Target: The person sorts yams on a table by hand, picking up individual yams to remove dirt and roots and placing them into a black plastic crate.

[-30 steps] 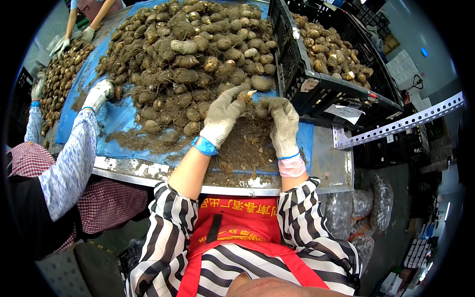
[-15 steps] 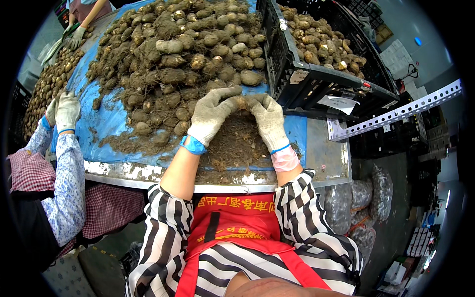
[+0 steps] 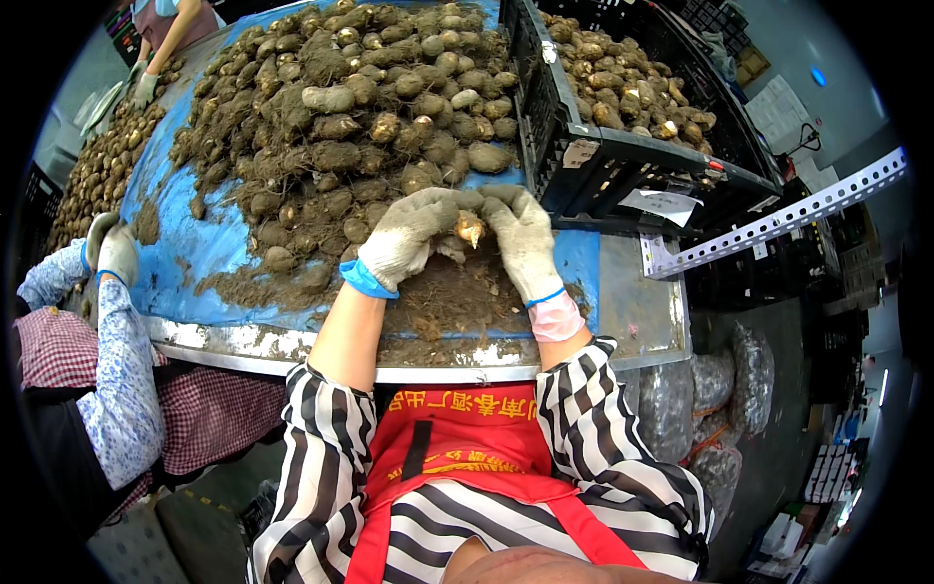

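Note:
Between my two gloved hands is a small taro, its pale tip pointing toward me. My left hand is closed on its left side, and my right hand grips it from the right with bent fingers. Both knit gloves are soiled at the fingers. Below the hands, loose soil and root fibres cover the near part of the table. Just beyond lies a large heap of hairy brown taros on a blue plastic sheet.
A black crate of cleaner taros stands at the right, near a perforated white metal bar. At the left, a co-worker's gloved hands are beside another taro pile. Another person works at the far left. Filled bags sit on the floor.
The taro has turned, so its pale end now shows between my hands. My left fingers have closed in more around it. The co-worker's hands at the left have come nearer the table edge.

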Motion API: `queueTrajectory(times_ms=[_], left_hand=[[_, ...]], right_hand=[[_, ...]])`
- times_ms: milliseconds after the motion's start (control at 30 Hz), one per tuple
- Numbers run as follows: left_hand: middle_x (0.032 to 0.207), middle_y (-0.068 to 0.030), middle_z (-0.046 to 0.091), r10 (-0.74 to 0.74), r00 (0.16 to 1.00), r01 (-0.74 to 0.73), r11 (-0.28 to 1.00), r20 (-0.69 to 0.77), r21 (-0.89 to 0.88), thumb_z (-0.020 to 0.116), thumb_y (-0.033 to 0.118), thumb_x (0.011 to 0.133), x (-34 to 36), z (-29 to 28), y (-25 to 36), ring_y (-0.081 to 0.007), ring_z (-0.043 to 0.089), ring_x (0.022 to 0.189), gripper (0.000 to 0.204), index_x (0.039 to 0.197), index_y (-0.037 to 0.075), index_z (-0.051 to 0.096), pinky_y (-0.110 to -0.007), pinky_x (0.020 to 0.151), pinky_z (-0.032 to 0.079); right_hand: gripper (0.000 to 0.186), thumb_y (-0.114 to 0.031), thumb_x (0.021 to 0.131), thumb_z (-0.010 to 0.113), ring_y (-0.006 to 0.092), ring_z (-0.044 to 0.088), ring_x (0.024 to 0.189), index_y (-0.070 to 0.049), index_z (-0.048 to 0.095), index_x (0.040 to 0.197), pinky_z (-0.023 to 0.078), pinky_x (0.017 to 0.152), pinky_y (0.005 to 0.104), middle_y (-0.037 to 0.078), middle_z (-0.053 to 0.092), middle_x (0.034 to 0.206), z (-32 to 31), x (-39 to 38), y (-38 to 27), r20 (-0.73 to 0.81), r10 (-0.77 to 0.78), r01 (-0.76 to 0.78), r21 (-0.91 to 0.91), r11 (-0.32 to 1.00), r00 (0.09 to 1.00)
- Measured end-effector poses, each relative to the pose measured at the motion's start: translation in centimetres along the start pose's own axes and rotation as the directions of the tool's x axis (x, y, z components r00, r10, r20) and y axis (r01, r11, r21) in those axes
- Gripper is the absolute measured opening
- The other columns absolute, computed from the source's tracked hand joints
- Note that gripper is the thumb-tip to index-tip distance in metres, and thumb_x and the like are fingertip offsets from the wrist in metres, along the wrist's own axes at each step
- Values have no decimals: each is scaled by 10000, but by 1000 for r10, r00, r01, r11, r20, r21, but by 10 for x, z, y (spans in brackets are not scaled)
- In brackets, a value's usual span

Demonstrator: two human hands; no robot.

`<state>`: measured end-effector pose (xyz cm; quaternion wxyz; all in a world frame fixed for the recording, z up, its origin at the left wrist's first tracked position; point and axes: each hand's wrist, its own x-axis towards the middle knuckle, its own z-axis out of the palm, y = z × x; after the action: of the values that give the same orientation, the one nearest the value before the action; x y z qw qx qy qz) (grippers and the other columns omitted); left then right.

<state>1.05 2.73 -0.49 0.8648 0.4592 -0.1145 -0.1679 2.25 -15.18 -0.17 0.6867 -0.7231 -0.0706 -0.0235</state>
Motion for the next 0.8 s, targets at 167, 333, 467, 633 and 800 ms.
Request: queueTrajectory(times_ms=[167, 333, 467, 633, 800], left_hand=[[1057, -119, 664, 69, 986, -69, 998, -149, 6, 586, 250, 987, 5, 4, -1, -150, 665, 829, 393, 1234, -55, 567, -264, 654, 585], [1043, -122, 673, 7, 976, 8, 998, -218, 67, 558, 217, 1000, 2, 5, 0, -137, 663, 804, 335, 1206, -47, 579, -230, 626, 568], [1002, -95, 688, -51, 979, 77, 990, -199, 122, 548, 179, 996, -3, 19, 12, -85, 639, 668, 295, 1186, -43, 591, -181, 477, 472], [935, -64, 687, 5, 951, 25, 995, -309, 93, 597, 176, 967, 2, 15, 5, -72, 606, 627, 281, 1152, -33, 622, -182, 472, 430], [951, -75, 681, 111, 931, -2, 955, -349, 298, 638, 149, 931, 3, 8, 1, -110, 623, 810, 302, 1159, -49, 628, -221, 665, 500]], right_hand=[[244, -59, 920, 625, 117, 625, 874, 22, 643, 1149, 498, 826, 258, 55, 694, 982, -13, 7, 21, 78, -74, 43, 344, 938, 994], [167, -86, 917, 638, 120, 617, 832, 10, 661, 1052, 504, 769, 273, 50, 687, 944, -3, -2, 3, 54, -38, 38, -7, 999, 998], [115, -91, 934, 611, 112, 613, 834, -4, 653, 997, 493, 765, 274, 57, 685, 913, -5, 3, 12, -3, -153, 145, -293, 945, 988], [218, -80, 911, 639, 111, 627, 891, 8, 649, 1111, 504, 791, 255, 71, 699, 994, -11, 4, 3, 72, -95, 85, 131, 988, 993], [213, -34, 868, 693, 130, 641, 861, 28, 658, 1069, 520, 787, 268, 83, 694, 949, 5, -4, -7, 122, -77, 87, -82, 993, 990]])
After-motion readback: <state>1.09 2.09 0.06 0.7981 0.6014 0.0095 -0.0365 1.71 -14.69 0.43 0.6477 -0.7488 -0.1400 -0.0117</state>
